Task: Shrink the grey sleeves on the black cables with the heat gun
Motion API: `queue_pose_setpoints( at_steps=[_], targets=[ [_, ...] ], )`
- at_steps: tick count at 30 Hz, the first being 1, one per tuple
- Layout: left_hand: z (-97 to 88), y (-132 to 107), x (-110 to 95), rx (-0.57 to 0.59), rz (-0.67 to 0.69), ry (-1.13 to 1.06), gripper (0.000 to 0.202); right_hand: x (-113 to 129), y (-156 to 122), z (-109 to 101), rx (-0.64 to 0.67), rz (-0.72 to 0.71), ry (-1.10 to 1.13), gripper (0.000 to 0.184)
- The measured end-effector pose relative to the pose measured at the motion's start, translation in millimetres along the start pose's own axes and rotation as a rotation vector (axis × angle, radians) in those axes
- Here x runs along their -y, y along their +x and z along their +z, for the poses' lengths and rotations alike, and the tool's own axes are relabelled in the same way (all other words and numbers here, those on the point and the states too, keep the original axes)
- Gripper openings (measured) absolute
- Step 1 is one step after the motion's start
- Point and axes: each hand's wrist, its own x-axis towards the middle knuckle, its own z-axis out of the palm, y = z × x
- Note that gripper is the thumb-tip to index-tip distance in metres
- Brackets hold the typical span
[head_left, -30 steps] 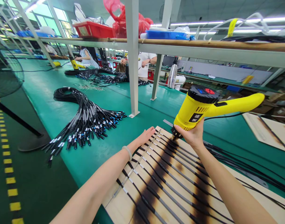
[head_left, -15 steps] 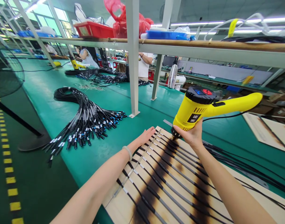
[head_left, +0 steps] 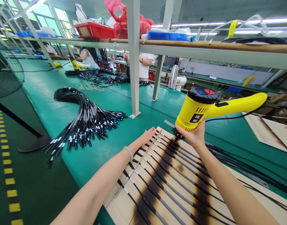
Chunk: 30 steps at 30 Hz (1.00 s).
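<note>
Well, the person's right hand (head_left: 192, 136) holds a yellow heat gun (head_left: 197, 107) at about 1 o'clock, and its fingers (head_left: 187, 132) are clenched around the lower body of the tool, close behind the metal nozzle (head_left: 177, 133). The nozzle points down and a little forward, just above black cables with grey sleeves (head_left: 172, 190). I cannot tell if it touches them. These cables lie side by side across a scorched wooden board (head_left: 121, 211), which fills the view from 5 to 7 o'clock and carries two dark burn bands. More black cables (head_left: 242, 165) run away from the board at about 3 o'clock.

The left hand (head_left: 145, 136) is released: its fingers (head_left: 151, 132) are open and flat, just beside the far corner of the board, at about 12 o'clock from the wrist. A pale bangle (head_left: 128, 153) sits on that wrist.

At 10 o'clock, a big bundle of black cables with blue connectors (head_left: 87, 122) lies on the green bench mat (head_left: 105, 156). Farther away at 11 o'clock, a co-worker (head_left: 85, 57) sits at the same bench, under a long shelf (head_left: 204, 45).
</note>
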Motion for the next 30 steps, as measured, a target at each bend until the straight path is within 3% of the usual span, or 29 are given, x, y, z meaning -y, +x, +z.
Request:
queue_pose_setpoints(
  at_steps=[5,10,20,30],
  targets=[
    [-0.9,2,3,0.021,-0.001,0.019,0.072,11,-6,-15,-0.01,-0.063,-0.041,0.067],
    [0.8,1,0,-0.001,-0.01,0.002,0.075,7,-13,-23,-0.027,-0.033,-0.051,0.071],
    [1.0,0,2,0.0,0.016,0.022,0.068,3,-12,-12,-0.016,0.019,0.041,0.074],
    [0.6,-3,-2,-0.007,0.014,0.016,0.065,2,-4,2,-0.004,0.009,-0.002,0.069]
  ],
)
